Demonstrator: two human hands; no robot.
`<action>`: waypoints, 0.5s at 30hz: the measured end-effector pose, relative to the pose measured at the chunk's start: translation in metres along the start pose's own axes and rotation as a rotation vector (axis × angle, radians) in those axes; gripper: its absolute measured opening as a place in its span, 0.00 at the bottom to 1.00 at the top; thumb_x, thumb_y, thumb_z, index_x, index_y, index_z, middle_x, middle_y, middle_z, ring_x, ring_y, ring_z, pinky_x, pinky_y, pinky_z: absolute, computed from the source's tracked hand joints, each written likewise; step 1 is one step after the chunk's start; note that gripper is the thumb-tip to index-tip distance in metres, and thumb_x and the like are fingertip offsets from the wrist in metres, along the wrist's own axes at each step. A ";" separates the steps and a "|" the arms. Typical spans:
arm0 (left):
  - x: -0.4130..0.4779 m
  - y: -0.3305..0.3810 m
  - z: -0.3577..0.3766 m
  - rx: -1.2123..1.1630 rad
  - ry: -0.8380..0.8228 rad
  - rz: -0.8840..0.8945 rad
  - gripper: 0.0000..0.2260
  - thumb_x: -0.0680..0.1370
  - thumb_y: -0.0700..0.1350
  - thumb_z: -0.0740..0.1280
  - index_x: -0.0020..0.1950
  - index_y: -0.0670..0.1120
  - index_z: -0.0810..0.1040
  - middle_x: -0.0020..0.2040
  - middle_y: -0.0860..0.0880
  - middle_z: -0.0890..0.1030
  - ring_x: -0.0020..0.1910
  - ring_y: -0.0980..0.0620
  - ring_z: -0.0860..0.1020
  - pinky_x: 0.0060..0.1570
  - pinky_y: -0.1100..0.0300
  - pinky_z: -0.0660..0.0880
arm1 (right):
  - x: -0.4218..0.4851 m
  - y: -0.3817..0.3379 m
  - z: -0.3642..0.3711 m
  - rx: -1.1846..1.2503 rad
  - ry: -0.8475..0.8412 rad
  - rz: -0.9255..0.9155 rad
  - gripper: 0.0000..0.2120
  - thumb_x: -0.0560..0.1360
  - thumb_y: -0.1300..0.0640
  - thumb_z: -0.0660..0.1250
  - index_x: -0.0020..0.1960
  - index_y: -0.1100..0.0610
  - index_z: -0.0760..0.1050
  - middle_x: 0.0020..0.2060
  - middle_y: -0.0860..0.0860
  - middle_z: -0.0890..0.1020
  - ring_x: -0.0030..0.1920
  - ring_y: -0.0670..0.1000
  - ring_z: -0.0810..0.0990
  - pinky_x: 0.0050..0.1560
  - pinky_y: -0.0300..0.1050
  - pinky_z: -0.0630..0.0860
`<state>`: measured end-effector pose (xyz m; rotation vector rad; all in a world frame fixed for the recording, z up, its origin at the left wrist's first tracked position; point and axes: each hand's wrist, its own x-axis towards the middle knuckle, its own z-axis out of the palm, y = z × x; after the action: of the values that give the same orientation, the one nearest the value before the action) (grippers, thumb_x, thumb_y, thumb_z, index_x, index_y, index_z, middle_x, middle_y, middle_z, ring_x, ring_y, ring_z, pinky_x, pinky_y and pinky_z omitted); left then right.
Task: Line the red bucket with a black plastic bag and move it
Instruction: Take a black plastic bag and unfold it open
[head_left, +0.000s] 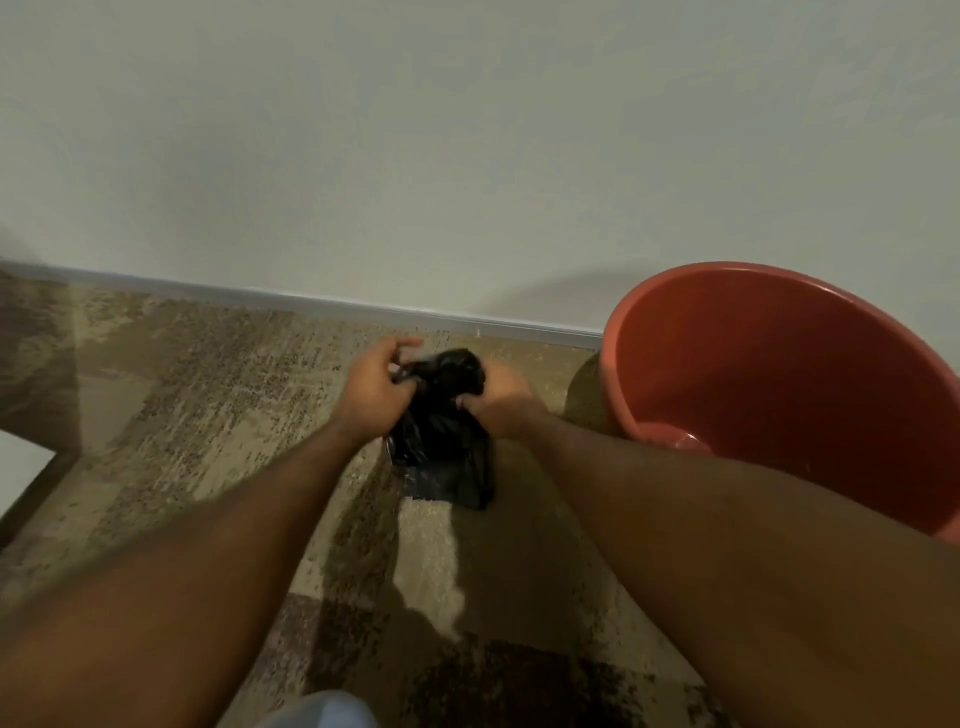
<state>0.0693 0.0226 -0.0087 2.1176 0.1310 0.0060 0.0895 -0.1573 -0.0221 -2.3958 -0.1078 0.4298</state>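
Observation:
A crumpled black plastic bag (441, 431) hangs between my two hands above the carpet. My left hand (376, 387) grips its upper left part, with some fingers lifted. My right hand (498, 402) holds its right side, fingers closed into the plastic. The red bucket (779, 364) stands on the floor to the right, against the wall, open side up with nothing visible inside. My right forearm crosses in front of its lower rim.
A patterned beige and brown carpet (208, 415) covers the floor up to a pale skirting strip (311, 301) and a plain wall (467, 130). A dark piece of furniture edge (31, 364) shows at the far left.

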 end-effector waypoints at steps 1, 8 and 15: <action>0.004 0.012 -0.011 -0.053 0.019 -0.010 0.21 0.75 0.32 0.68 0.64 0.51 0.75 0.54 0.49 0.80 0.50 0.55 0.80 0.44 0.62 0.82 | 0.005 -0.009 -0.009 0.033 0.023 -0.018 0.16 0.75 0.54 0.69 0.62 0.55 0.78 0.54 0.56 0.84 0.55 0.58 0.81 0.57 0.52 0.79; 0.017 0.093 -0.099 0.112 0.154 0.195 0.15 0.76 0.38 0.71 0.61 0.48 0.80 0.50 0.49 0.84 0.46 0.53 0.83 0.43 0.63 0.80 | 0.006 -0.082 -0.108 0.072 0.203 -0.266 0.08 0.77 0.56 0.69 0.45 0.60 0.81 0.37 0.49 0.79 0.41 0.50 0.76 0.38 0.40 0.65; 0.014 0.125 -0.126 0.235 0.117 0.192 0.06 0.76 0.45 0.72 0.50 0.45 0.85 0.43 0.46 0.85 0.44 0.48 0.83 0.49 0.51 0.80 | -0.030 -0.103 -0.176 -0.047 0.291 -0.415 0.06 0.76 0.57 0.68 0.47 0.57 0.83 0.40 0.48 0.80 0.43 0.48 0.77 0.44 0.39 0.68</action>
<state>0.0875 0.0663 0.1626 2.3572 -0.0034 0.2384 0.1245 -0.1946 0.1778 -2.3710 -0.4755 -0.1153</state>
